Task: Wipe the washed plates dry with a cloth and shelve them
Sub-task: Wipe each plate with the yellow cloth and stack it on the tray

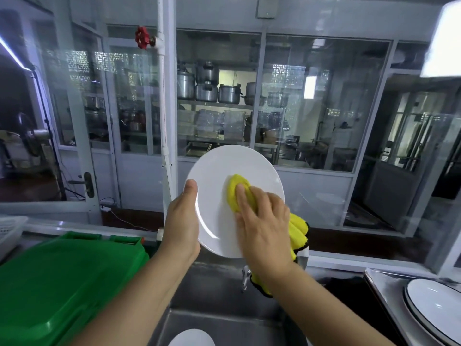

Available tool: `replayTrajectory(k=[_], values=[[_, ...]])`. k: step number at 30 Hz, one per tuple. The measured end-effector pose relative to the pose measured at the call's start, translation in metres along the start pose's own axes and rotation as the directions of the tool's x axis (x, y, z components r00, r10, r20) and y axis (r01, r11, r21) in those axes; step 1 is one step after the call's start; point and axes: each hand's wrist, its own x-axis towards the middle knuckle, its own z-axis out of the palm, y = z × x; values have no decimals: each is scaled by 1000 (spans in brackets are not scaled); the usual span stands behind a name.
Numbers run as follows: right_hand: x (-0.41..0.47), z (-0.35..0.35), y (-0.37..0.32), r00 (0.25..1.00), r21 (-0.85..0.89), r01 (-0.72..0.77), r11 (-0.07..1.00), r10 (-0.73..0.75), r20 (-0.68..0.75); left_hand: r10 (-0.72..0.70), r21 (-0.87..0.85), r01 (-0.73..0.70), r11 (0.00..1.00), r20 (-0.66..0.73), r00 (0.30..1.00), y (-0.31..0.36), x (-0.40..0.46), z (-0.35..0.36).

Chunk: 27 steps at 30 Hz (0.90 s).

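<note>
I hold a white plate [219,176] upright above the sink. My left hand [182,226] grips its left rim, thumb on the front face and fingers hidden behind. My right hand [264,221] presses a yellow cloth [235,191] against the plate's face with its fingers laid over the cloth. The rest of the cloth hangs down behind my right wrist. Another white plate [192,338] lies in the sink at the bottom edge of the view. White plates with dark rims [434,305] are stacked on the right.
A steel sink [219,295] with a small tap [245,275] is below my hands. A green plastic bin [57,283] stands on the left, a white basket [10,228] beyond it. A steel tray [379,288] holds the stacked plates. Glass partitions rise behind the counter.
</note>
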Motion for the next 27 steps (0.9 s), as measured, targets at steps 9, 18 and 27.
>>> replayTrajectory(k=[9,18,27], values=[[-30,-3,-28,971,149,240,959,-240,-16,-143,-138,140,981,-12,990,-13,9,0],[-29,-4,41,989,77,94,993,-85,-121,-51,-9,51,999,-5,999,-9,9,-11],[18,-30,53,801,656,-575,489,502,327,-58,66,59,996,-21,998,-13,7,-19]])
